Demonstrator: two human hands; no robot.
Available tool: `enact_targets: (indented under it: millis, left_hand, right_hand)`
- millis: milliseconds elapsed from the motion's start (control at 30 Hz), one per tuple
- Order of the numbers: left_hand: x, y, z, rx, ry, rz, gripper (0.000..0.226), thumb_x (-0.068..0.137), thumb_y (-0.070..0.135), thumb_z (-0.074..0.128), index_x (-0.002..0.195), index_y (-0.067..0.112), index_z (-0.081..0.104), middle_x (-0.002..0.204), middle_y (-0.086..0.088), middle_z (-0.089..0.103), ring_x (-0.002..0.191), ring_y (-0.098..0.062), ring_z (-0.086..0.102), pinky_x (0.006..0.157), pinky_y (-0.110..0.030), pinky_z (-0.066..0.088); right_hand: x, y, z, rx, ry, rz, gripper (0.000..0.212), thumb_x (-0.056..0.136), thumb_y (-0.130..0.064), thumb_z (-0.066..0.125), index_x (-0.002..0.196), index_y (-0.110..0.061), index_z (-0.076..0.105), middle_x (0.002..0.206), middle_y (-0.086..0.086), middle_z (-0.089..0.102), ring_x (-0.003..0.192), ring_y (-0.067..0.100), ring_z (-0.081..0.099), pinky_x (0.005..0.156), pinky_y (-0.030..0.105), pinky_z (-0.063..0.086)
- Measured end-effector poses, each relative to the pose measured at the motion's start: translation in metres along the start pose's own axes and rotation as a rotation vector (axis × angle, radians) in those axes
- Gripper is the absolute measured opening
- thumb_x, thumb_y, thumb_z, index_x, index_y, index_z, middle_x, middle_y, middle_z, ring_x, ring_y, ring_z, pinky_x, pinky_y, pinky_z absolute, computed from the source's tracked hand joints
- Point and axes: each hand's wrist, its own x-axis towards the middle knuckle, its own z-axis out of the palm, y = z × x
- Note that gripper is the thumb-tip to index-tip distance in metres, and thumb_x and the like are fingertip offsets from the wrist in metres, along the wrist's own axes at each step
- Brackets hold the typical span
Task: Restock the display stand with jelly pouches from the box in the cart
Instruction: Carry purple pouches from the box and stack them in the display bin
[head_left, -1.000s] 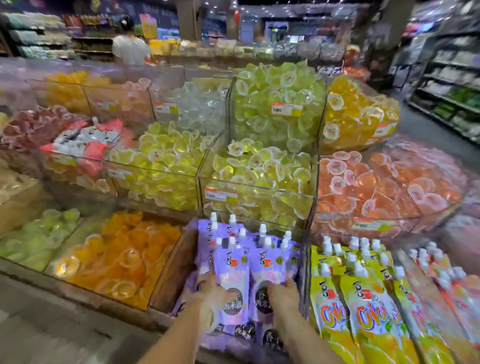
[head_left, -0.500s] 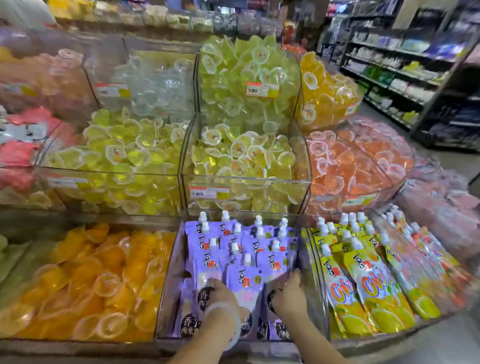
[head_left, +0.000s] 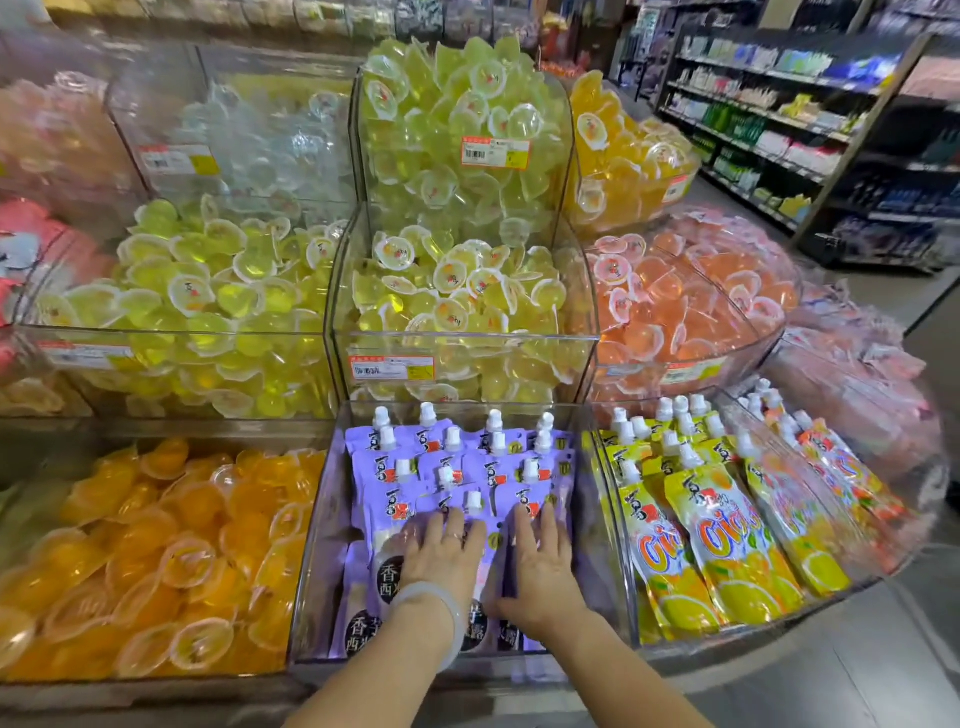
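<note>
Pressing flat on the purple pouches in the clear bin, left hand and right hand now lie open-palmed, gripping nothing, where they clutched pouches a second ago; this batch looks placed

The scene was brightly and evenly lit from overhead, with only soft shadow under the hands. Sharpest focus sat on the purple pouches at centre. Glare streaked the clear bin walls just behind them. Far to their left, the frame smeared into blur; to their right, the aisle shelves bowed with wide-angle distortion and stood dimmer.
</note>
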Motion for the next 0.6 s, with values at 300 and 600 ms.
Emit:
enact_targets:
  millis: [300,600]
  left_hand:
    - [-0.005,0.003,-0.004,-0.013,-0.028,-0.076,0.099,0.075,0.038,0.073,0.148,0.021,0.008,0.157,-0.011,0.001,0.145,-0.033,0.003,0.117,-0.047,0.011]
    - [-0.001,0.074,-0.097,-0.140,0.324,0.128,0.084,0.087,0.033,0.059,0.151,0.019,0.007,0.158,-0.009,-0.005,0.147,-0.029,-0.001,0.119,-0.040,0.008]
  right_hand:
    - [-0.009,-0.006,-0.014,0.001,-0.032,0.030,0.113,0.076,-0.047,0.071,0.152,-0.018,-0.007,0.156,0.016,-0.022,0.146,0.036,-0.012,0.119,0.043,0.017]
    - [-0.051,0.019,-0.121,-0.023,0.422,-0.130,0.073,0.084,-0.020,0.062,0.146,-0.005,0.027,0.155,0.019,0.017,0.145,0.031,0.013,0.118,0.033,0.010]
